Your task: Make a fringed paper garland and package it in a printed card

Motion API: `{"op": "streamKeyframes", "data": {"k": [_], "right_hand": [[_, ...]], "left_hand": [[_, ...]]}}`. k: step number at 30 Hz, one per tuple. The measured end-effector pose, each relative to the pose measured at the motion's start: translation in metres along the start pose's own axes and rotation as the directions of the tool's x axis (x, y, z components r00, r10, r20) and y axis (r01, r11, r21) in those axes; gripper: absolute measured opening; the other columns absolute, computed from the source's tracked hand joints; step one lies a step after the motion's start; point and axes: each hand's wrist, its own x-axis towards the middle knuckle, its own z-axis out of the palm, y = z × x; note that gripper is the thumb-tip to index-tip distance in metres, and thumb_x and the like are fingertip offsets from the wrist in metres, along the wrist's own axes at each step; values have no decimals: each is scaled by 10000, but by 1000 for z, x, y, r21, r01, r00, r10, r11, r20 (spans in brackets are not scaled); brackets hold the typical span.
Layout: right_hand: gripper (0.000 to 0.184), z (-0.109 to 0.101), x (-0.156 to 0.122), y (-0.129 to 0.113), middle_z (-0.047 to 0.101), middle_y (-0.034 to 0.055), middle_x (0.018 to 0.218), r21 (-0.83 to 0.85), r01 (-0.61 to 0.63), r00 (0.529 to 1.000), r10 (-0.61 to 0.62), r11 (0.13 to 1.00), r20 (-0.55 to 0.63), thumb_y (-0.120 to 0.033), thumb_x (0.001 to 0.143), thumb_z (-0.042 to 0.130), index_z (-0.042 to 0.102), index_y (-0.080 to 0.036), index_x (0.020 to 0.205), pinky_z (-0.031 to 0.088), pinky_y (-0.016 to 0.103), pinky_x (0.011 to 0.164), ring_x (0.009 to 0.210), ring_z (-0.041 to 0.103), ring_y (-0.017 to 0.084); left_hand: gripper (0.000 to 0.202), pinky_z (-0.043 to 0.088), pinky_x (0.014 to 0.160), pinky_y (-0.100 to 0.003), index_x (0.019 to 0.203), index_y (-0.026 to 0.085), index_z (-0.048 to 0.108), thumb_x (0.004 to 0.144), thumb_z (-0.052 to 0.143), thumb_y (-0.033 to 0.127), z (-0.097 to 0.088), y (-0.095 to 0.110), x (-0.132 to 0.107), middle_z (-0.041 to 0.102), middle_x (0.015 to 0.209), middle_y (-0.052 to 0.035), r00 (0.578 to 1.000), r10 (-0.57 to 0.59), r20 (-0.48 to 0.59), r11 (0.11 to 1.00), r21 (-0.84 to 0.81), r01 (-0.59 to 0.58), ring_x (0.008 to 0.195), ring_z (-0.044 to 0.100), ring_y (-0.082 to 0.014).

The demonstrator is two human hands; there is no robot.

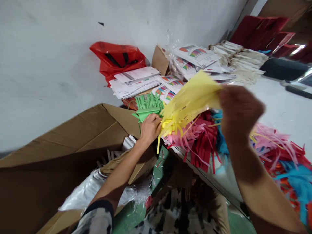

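A sheet of yellow fringed paper [187,100] is stretched between my two hands above the table edge. My left hand [149,128] pinches its cut strips at the lower end, close to a pile of green paper strips [148,105]. My right hand [237,110] is closed on the sheet's uncut upper edge, raised nearer the camera and blurred. Below the sheet lie heaps of pink, red and blue fringed paper [202,136].
A large open cardboard box [73,139] stands at the left, with clear plastic wrap [90,191] inside. Stacks of printed cards [134,81], a red plastic bag [117,58] and bundled cream tags [241,60] lie by the wall. More fringed paper [285,159] covers the white table [287,107] at right.
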Motion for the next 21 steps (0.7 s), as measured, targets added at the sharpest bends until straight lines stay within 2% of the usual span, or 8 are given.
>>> {"op": "streamKeyframes", "data": {"k": [3, 5, 7, 9, 11, 15, 18, 21], "right_hand": [[112, -36, 9, -20, 755, 9, 833, -125, 110, 959, -138, 986, -247, -258, 965, 746, 841, -207, 937, 519, 307, 760, 788, 660, 149], [103, -58, 5, -36, 753, 3, 812, -183, 180, 929, -229, 966, -292, -261, 954, 759, 852, -225, 933, 503, 308, 720, 747, 652, 147], [79, -75, -10, -53, 765, 4, 824, -225, 212, 929, -267, 951, -255, -235, 932, 767, 846, -241, 928, 512, 330, 706, 735, 678, 163], [111, -85, -32, -69, 788, 12, 914, -265, 148, 967, -196, 953, -164, -177, 917, 752, 824, -254, 953, 546, 365, 760, 819, 726, 191], [167, -92, -53, -82, 798, 11, 991, -293, 92, 991, -115, 952, -61, -128, 906, 743, 800, -263, 986, 570, 378, 803, 883, 744, 193], [229, -109, -86, -94, 798, 33, 1062, -308, 80, 996, -66, 948, 54, -71, 904, 728, 779, -253, 1034, 593, 382, 827, 918, 748, 190], [271, -126, -100, -98, 794, 52, 1084, -307, 87, 994, -64, 948, 83, -45, 895, 731, 775, -249, 1068, 597, 388, 817, 930, 750, 204], [315, -143, -112, -102, 791, 57, 1104, -312, 90, 992, -60, 946, 107, -28, 888, 736, 771, -254, 1105, 595, 390, 831, 947, 744, 207]], "left_hand": [[260, 512, 895, -378, 1103, 204, 758, 942, 566, 135, -7, 6, 2, 711, 1044, -85, 999, -24, 27, 996, -82, 26, 1019, 631, -258], [334, 523, 897, -374, 1142, 198, 750, 901, 552, 76, -19, 16, 3, 725, 1028, -69, 997, -54, -63, 986, -160, 43, 985, 649, -241], [284, 533, 880, -371, 1124, 187, 749, 930, 558, 104, -39, 36, 3, 728, 1010, -65, 964, -86, -252, 971, -239, 24, 945, 658, -224], [169, 541, 888, -367, 1067, 198, 752, 988, 603, 204, -64, 66, 0, 735, 1011, -55, 895, -107, -434, 936, -348, -57, 947, 669, -208], [157, 551, 919, -374, 1092, 219, 751, 1017, 631, 287, -86, 100, -4, 735, 1042, -51, 865, -87, -494, 871, -459, -174, 1003, 682, -206], [249, 551, 969, -399, 1187, 243, 733, 1023, 665, 418, -109, 162, -10, 738, 1133, -69, 900, 94, -426, 744, -570, -348, 1088, 671, -221], [313, 532, 992, -394, 1188, 230, 720, 1000, 690, 480, -106, 189, -13, 729, 1146, -80, 932, 156, -328, 724, -603, -334, 1107, 651, -224], [274, 514, 958, -359, 1120, 222, 718, 972, 739, 451, -100, 207, -16, 716, 1086, -61, 952, 194, -236, 735, -607, -301, 1055, 642, -207]]}}
